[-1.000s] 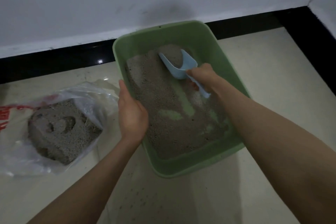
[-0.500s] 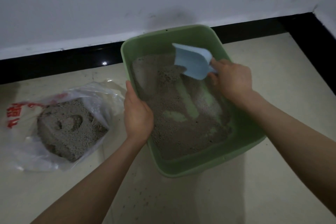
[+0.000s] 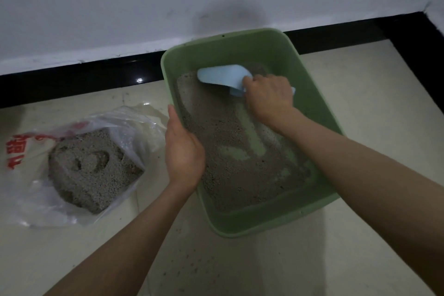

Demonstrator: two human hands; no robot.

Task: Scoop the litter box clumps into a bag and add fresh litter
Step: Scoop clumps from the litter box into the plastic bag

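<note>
Blue scoop (image 3: 222, 77) mouth pointing left, right hand (image 3: 269, 96) gripping handle | left hand (image 3: 183, 151) grips green litter box (image 3: 319, 113) rim | bag (image 3: 79, 166) alongside, left

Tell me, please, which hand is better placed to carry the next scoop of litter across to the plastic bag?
The right hand: it already grips the blue scoop in the litter. The left hand holds the green litter box rim, though the plastic bag lies on its side.

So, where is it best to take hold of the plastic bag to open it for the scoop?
Judging by its pose, pinch the loose upper rim of the plastic bag, coming from the litter box side: the mouth gapes there, and the litter heap weighs down the rest.
</note>
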